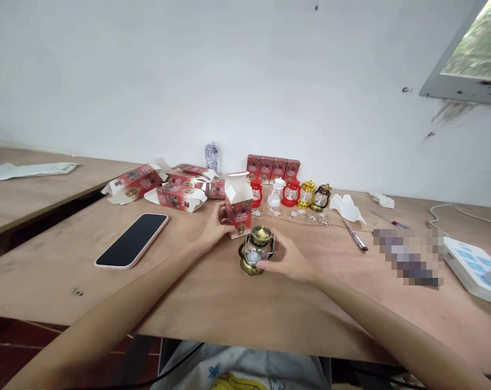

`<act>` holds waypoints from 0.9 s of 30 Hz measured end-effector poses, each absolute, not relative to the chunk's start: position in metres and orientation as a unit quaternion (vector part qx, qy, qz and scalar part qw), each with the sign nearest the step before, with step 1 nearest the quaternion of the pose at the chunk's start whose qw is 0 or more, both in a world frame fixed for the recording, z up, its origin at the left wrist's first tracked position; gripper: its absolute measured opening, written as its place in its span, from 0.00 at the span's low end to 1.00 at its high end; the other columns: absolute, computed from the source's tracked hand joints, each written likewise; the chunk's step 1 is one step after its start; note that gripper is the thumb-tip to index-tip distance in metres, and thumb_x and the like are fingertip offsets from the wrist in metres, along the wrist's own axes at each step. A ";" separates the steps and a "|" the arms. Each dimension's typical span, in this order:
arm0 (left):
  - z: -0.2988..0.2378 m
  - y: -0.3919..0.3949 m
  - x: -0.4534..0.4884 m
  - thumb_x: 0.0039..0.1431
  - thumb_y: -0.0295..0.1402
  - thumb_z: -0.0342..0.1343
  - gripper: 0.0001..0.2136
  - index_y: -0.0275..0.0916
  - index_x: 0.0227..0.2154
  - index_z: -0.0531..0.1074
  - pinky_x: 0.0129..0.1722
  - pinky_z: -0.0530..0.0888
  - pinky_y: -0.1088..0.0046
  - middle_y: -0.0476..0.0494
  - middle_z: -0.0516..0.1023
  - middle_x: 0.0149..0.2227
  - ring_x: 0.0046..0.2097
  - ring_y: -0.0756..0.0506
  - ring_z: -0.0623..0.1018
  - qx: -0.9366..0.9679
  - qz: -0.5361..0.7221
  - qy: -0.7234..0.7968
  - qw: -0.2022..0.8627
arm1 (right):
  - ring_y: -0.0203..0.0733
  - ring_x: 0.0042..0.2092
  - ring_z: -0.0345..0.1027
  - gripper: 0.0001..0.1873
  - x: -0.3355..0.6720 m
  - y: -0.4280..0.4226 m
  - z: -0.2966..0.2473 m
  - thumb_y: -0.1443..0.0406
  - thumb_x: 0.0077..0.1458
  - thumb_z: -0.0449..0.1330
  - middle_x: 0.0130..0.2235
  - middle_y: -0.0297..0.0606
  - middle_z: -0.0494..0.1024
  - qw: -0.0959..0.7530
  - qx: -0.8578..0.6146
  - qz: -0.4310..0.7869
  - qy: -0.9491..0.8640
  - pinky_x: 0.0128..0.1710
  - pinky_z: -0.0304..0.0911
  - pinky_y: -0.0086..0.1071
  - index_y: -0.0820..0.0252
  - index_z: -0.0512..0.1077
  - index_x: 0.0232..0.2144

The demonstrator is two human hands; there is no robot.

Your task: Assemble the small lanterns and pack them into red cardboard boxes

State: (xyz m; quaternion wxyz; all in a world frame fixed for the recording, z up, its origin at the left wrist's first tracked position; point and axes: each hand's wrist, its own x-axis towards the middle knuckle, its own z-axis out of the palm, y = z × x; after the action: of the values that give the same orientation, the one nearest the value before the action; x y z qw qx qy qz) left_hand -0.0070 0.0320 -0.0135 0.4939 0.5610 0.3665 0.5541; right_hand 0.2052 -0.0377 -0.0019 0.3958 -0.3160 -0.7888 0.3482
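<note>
My right hand [288, 260] is closed around a small gold and black toy lantern [256, 250], which rests tilted on the wooden table [213, 303]. My left hand [213, 227] grips an upright red carton [237, 208] with its white top flaps open, just behind the lantern. The two hands sit close together at the table's middle.
A row of small lanterns [292, 193] in red, white, gold and black stands behind, with red boxes [273, 168] against the wall. Flattened red cartons [168, 187] lie to the left, a pink-cased phone [132, 240] nearer. A metal tool [354, 235], crumpled plastic [346, 207] and a white book [475, 266] lie right.
</note>
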 end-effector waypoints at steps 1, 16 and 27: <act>-0.014 0.032 -0.007 0.30 0.21 0.61 0.30 0.40 0.42 0.60 0.46 0.69 0.66 0.46 0.72 0.44 0.47 0.43 0.72 0.564 0.554 0.359 0.496 | 0.48 0.51 0.68 0.31 0.202 -0.035 0.006 0.55 0.43 0.67 0.48 0.40 0.74 0.425 -0.309 0.342 -0.780 0.52 0.64 0.42 0.55 0.66 0.49; -0.021 0.023 0.003 0.33 0.24 0.66 0.37 0.42 0.49 0.56 0.50 0.71 0.54 0.40 0.67 0.50 0.49 0.40 0.72 0.602 0.528 0.371 0.471 | 0.47 0.51 0.68 0.25 0.156 0.012 0.066 0.59 0.49 0.63 0.49 0.41 0.73 0.548 -0.327 0.012 -0.770 0.50 0.65 0.41 0.54 0.63 0.49; -0.023 0.020 0.008 0.36 0.26 0.66 0.36 0.42 0.50 0.57 0.48 0.73 0.52 0.39 0.70 0.48 0.47 0.38 0.75 0.621 0.510 0.384 0.455 | 0.45 0.51 0.69 0.29 0.144 0.018 0.066 0.49 0.49 0.60 0.46 0.40 0.75 0.554 -0.311 0.298 -0.713 0.50 0.66 0.41 0.55 0.62 0.49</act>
State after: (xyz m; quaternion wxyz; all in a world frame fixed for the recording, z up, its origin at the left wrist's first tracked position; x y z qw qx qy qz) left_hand 0.0078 0.0198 -0.0233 0.4545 0.6210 0.3841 0.5101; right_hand 0.1435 0.0180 0.0660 0.5536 -0.3108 -0.7130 0.2976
